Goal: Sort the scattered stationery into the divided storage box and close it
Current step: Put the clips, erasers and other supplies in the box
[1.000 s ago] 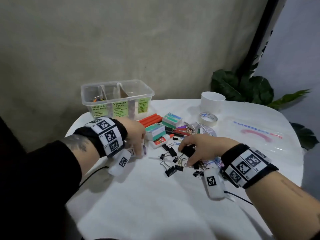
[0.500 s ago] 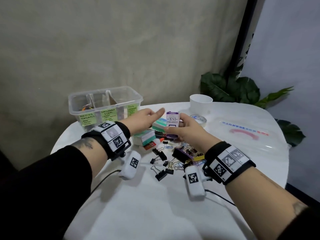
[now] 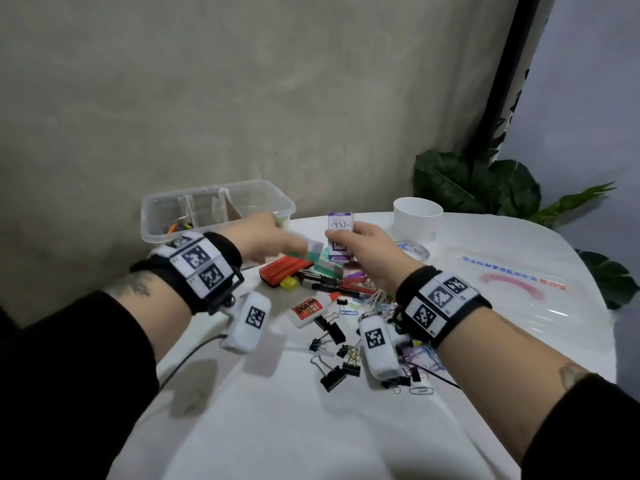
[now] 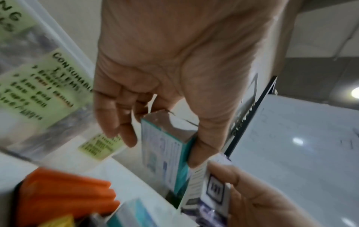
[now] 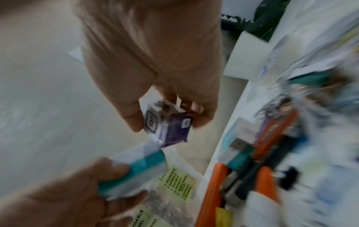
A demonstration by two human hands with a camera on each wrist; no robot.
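The clear divided storage box (image 3: 214, 209) stands open at the table's back left, with green labels on its front wall (image 4: 38, 86). My left hand (image 3: 294, 247) grips a teal-and-white carton (image 4: 165, 145) just in front of the box, lifted off the table. Close to its right, my right hand (image 3: 346, 233) holds a purple-and-white ink box (image 3: 341, 233) upright between thumb and fingers. The right wrist view shows this ink box (image 5: 167, 127) beside the teal-and-white carton (image 5: 139, 167), both blurred.
Below the hands lie an orange-red case (image 3: 284, 270), another teal carton (image 3: 329, 268), a glue bottle (image 3: 308, 311), several black binder clips (image 3: 332, 375) and paper clips (image 3: 420, 389). A white cup (image 3: 417, 216), a tape roll (image 3: 414, 249) and a clear lid (image 3: 512, 282) sit at the right.
My right hand picked the ink box up from the pile and raised it. My left hand, open half a second ago, now grips a teal-and-white carton and has lifted it.
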